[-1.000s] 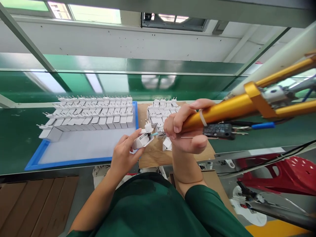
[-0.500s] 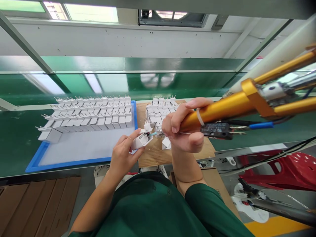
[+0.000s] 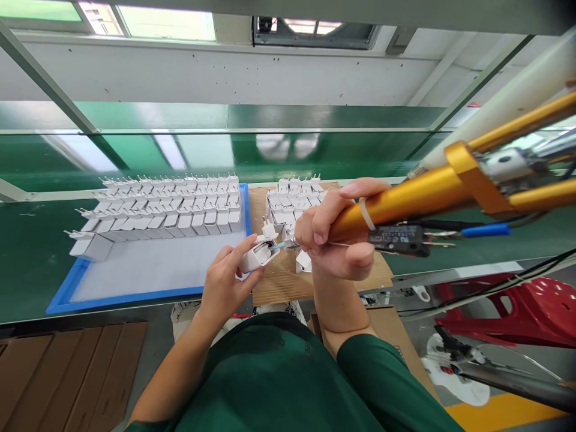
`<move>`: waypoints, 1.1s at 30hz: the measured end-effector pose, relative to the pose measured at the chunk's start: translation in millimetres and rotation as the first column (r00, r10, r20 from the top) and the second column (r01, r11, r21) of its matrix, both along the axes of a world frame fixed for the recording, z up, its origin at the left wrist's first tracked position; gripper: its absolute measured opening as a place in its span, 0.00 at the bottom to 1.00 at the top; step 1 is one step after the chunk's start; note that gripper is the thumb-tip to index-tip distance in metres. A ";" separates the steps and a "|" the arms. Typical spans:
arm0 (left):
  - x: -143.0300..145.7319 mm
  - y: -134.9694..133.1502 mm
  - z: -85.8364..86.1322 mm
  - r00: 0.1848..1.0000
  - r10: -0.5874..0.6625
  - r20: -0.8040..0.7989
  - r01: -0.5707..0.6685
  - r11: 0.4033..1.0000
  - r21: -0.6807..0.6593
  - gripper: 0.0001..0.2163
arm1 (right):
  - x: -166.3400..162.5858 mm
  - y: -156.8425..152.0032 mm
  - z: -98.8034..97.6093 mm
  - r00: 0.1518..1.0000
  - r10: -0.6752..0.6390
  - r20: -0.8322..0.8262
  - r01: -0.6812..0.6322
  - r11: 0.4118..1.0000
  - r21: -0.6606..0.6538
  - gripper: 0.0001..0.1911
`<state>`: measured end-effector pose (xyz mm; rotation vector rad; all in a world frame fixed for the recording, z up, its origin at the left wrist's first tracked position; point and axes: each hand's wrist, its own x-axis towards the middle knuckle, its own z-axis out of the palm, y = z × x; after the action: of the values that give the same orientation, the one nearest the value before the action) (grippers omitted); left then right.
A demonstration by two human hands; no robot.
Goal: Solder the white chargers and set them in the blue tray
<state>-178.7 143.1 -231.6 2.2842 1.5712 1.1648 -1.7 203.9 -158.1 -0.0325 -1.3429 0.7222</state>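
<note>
The tool (image 3: 405,201) in my right hand (image 3: 335,237) is gold metal, satin-glossy, with a matt black plastic switch (image 3: 396,236) beneath. The charger shell (image 3: 258,255) in my left hand (image 3: 225,285) is smooth white plastic, as are the rows on the blue-rimmed tray (image 3: 135,294). The board (image 3: 281,279) looks like rough corrugated cardboard. My sleeve (image 3: 382,378) is matt green cloth.

The gold tool (image 3: 418,201) runs off the right edge; its tip inside the white plug housing (image 3: 260,255) is hidden.
</note>
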 end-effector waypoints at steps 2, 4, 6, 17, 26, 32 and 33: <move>-0.4 0.4 -0.5 1.000 -0.007 0.010 0.007 1.000 0.012 0.20 | -0.4 -0.8 1.5 1.000 0.021 -0.017 -0.021 1.000 0.020 0.20; -0.8 0.5 -1.1 1.000 -0.009 0.018 0.009 1.000 0.020 0.21 | -0.1 -2.4 2.1 1.000 0.013 -0.016 -0.013 1.000 -0.013 0.20; -1.1 0.3 -1.4 1.000 -0.002 0.018 0.002 1.000 0.010 0.21 | 0.2 -3.7 2.3 1.000 0.004 0.000 -0.004 0.999 -0.046 0.19; -1.5 2.9 -12.5 0.987 -0.023 0.156 0.033 0.998 -0.057 0.22 | 2.1 -1.1 2.5 0.997 0.072 -0.016 -0.071 0.995 0.068 0.22; 27.6 14.3 -44.6 0.709 -0.043 0.704 0.324 0.906 -0.272 0.23 | -11.7 -9.5 8.5 0.985 0.155 -0.070 -0.147 0.982 0.115 0.24; 37.7 15.7 -44.4 0.627 -0.082 0.775 0.400 0.888 -0.229 0.24 | -10.1 -7.8 8.2 0.994 0.110 -0.001 -0.110 0.990 0.086 0.22; 38.7 16.6 -44.0 0.612 -0.088 0.786 0.408 0.886 -0.218 0.24 | -9.1 -8.5 7.9 0.996 0.092 0.010 -0.092 0.994 0.066 0.21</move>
<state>-140.0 159.7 -275.7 1.3791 0.9679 1.3334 -10.8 195.4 -150.2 0.0807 -1.3808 0.7553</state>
